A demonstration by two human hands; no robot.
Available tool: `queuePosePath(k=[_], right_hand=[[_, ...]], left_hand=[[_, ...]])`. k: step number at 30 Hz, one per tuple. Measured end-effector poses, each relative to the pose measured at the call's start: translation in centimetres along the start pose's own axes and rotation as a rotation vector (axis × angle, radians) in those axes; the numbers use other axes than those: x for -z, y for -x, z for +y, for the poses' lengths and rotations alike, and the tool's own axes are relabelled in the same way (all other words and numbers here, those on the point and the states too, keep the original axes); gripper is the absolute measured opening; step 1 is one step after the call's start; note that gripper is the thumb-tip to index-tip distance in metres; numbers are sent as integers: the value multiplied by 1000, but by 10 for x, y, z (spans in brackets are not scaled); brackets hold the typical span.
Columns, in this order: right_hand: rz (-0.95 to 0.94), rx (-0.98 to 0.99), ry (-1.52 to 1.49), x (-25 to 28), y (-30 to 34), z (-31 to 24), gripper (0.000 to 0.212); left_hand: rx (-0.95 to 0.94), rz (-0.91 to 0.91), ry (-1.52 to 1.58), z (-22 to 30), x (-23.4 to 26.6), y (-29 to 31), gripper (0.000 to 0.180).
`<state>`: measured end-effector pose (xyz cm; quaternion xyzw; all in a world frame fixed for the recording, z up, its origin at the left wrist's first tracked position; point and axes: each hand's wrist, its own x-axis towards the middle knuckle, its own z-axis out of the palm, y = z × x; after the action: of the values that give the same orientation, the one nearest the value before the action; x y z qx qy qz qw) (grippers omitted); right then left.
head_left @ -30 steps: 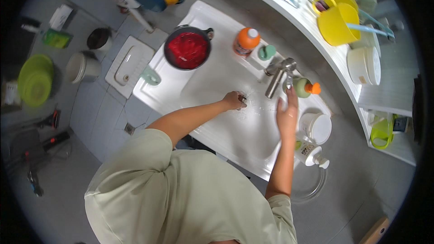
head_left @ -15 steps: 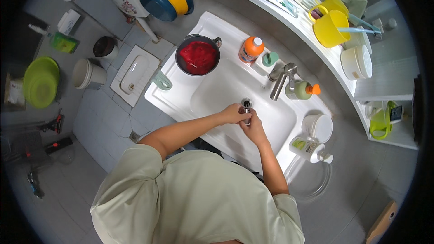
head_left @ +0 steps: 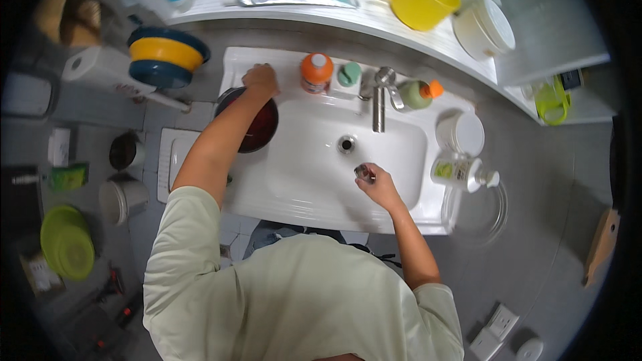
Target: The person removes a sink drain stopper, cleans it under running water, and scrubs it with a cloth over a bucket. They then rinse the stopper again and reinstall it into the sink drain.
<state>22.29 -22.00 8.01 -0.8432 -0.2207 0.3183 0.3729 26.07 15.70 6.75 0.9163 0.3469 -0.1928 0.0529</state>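
At the sink's far left, my left hand (head_left: 261,80) closes over the far rim of a dark grey pot (head_left: 273,132); the exact grip is hidden by the hand. Deep red contents (head_left: 259,127) show inside, partly covered by my forearm. My right hand (head_left: 380,188) is over the near right of the white sink (head_left: 307,184), its fingers round a small dark metal drain stopper (head_left: 363,172). Farther off, the bare drain hole (head_left: 346,145) lies apart from both hands.
Behind the basin stand an orange bottle (head_left: 316,72), a green-capped container (head_left: 349,74), the metal faucet (head_left: 379,103) and a pump bottle (head_left: 414,94). A white tub (head_left: 461,133) and lotion bottle (head_left: 463,172) stand right. A laden shelf (head_left: 267,15) curves overhead.
My left hand has left the drain and reached the pot at far left. My right hand has drawn back from the drain with the stopper. The view has turned.
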Motion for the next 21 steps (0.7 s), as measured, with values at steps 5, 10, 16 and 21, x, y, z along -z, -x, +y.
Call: queuePosePath(k=[5, 10, 16, 21], right_hand=[[-22, -222, -931, 13, -10, -4, 32], [-17, -274, -1785, 40, -15, -23, 43], [-305, 52, -1885, 54, -9, -33, 52], [-136, -16, -1639, 68, -50, 23, 33]], left_hand=[[-87, -3, 46, -12, -32, -42, 43], [-272, 158, 168, -28, 10, -21, 40], [-435, 45, 981, -55, 55, 63, 27], [-267, -699, 1823, 9, 11, 143, 29]])
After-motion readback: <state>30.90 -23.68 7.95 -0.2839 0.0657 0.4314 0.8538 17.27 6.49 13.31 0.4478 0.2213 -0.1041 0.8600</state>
